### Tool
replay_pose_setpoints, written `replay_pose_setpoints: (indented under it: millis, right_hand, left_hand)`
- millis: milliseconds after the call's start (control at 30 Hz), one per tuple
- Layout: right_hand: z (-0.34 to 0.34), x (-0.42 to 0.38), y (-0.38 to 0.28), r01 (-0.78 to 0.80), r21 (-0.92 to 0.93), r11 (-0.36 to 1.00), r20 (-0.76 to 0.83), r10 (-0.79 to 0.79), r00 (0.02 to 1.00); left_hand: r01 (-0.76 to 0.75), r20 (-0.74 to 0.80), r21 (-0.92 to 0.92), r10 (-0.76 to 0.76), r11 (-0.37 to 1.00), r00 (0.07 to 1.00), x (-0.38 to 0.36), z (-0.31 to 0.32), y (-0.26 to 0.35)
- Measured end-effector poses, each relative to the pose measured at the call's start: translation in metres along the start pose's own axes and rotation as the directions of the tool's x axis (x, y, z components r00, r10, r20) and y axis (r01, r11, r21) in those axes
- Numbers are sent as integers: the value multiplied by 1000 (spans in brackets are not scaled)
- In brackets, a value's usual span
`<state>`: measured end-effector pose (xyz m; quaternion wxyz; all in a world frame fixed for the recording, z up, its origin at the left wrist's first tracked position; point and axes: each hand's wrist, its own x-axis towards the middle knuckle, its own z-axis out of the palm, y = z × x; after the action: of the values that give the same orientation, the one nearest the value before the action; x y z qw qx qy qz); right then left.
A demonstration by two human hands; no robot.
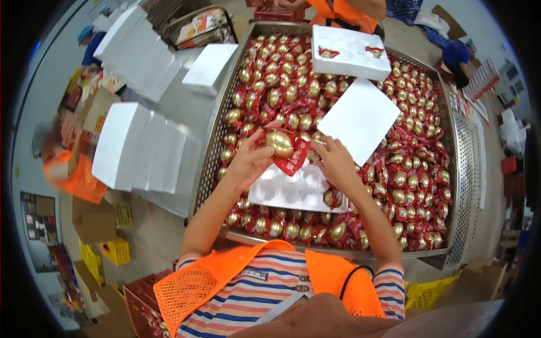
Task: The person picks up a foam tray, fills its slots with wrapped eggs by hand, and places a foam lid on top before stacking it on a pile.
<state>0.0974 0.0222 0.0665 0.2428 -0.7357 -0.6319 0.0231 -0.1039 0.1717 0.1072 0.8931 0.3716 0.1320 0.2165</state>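
Note:
My left hand (pixel 252 162) holds a gold egg in a red wrapper (pixel 280 144) over a white foam tray (pixel 287 188). To its right, my right hand (pixel 336 163) has its fingers pinched at the wrapper's right edge. The foam tray has round hollows, and one wrapped egg (pixel 332 198) sits in its right corner. Both hands are above a metal bin (pixel 208 163) filled with gold eggs in red wrappers. A flat white foam lid (pixel 360 120) lies on the eggs beyond my right hand.
Another foam tray (pixel 350 62) with two wrapped eggs rests at the bin's far side, near a person in an orange vest (pixel 344 12). Stacked white foam boxes (pixel 121 146) stand on the left table (pixel 194 127). A person in orange (pixel 76 172) is at far left.

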Motion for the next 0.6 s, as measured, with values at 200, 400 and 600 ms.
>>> replay_pose_setpoints:
  millis: [200, 400, 600]
  right_hand:
    - [-41, -35, 8, -91, 69, 993, -276, 107, 955]
    - [-56, -44, 14, -164, 217, 962, -309, 227, 924]
    - [-50, -50, 21, -186, 166, 968, -251, 224, 942]
  left_hand:
    - [75, -175, 691, 65, 718, 982, 31, -11, -11]
    - [44, -34, 995, 112, -92, 993, 55, -21, -35]
    - [-176, 229, 927, 128, -330, 965, 61, -26, -48]
